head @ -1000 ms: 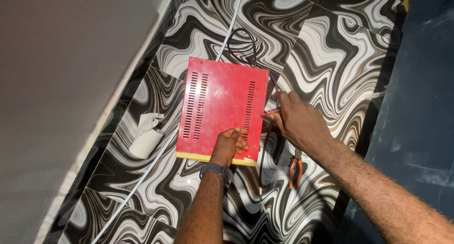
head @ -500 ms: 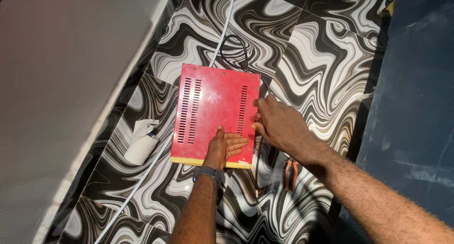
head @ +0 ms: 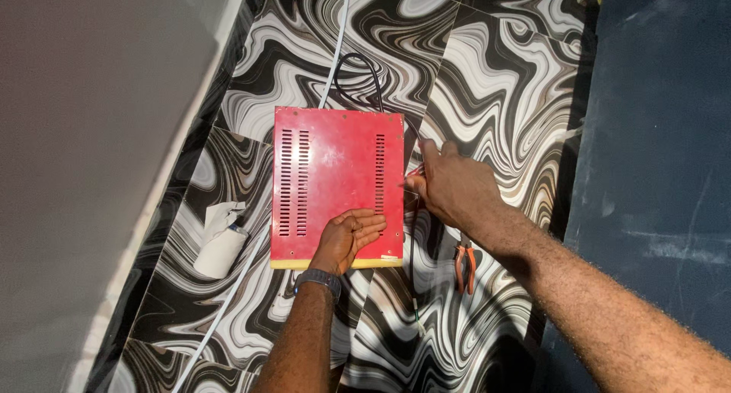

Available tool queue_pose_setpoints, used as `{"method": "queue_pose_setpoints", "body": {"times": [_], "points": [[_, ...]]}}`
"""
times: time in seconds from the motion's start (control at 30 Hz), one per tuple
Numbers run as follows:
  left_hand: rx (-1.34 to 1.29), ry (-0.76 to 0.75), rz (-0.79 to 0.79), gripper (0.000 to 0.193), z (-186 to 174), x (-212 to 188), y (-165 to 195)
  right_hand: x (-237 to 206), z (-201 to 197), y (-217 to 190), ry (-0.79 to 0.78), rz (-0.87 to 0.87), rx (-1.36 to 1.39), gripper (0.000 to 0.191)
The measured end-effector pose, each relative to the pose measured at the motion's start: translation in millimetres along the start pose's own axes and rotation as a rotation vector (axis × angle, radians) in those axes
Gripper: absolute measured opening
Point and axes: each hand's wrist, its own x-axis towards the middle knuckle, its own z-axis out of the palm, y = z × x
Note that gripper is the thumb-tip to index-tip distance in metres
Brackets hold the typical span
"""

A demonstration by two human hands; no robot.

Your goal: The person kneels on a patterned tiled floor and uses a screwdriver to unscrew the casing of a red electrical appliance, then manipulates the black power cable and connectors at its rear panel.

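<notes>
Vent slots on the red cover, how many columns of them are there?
3 on the red cover: two side by side near its left edge, one near its right edge. The left hand may hide others near the bottom.

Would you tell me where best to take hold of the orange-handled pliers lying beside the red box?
Probably by the two orange handles of the pliers, coming from above at their near end. They lie flat on the tiled floor, partly under the right hand's forearm, handles toward the person.
</notes>
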Motion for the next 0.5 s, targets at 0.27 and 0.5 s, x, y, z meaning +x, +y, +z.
{"method": "queue_pose_setpoints", "body": {"times": [0.27, 0.5], "points": [[0.039, 0.04, 0.002, 0.041, 0.9, -3.1, 3.2, 1.2, -2.6, 1.4, 0.164, -0.471, 0.027, 0.027], [0.112, 0.132, -0.057, 0.051, -3.0, 5.7, -0.2, -3.1, -1.3, -23.2, 0.162, -0.01, 0.155, 0.034]]}}
